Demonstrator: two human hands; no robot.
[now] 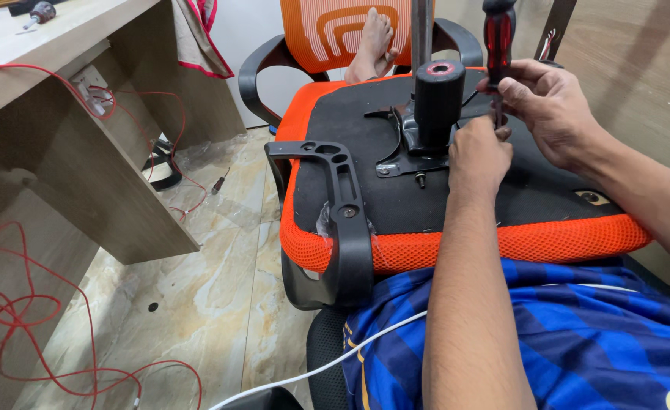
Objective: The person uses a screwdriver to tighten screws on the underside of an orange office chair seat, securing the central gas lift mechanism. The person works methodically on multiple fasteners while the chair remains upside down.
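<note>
The screwdriver (499, 45) (red and black handle) stands upright over the metal plate (411, 156) on the upturned chair seat (365, 137), gripped by the right hand (551, 106). The left hand (478, 156) pinches near its tip, just below. Keeping the shaft vertical should stop it slipping. A black cylinder (438, 99) crowds the left hand's far side; open seat lies nearer the body.

Red-and-black plastic-handled screwdriver (498, 34) in right hand (551, 106). Upturned chair seat (502, 243) beneath: orange mesh edge, black underside. Beside left hand (478, 156): black cylindrical metal column (438, 99).
</note>
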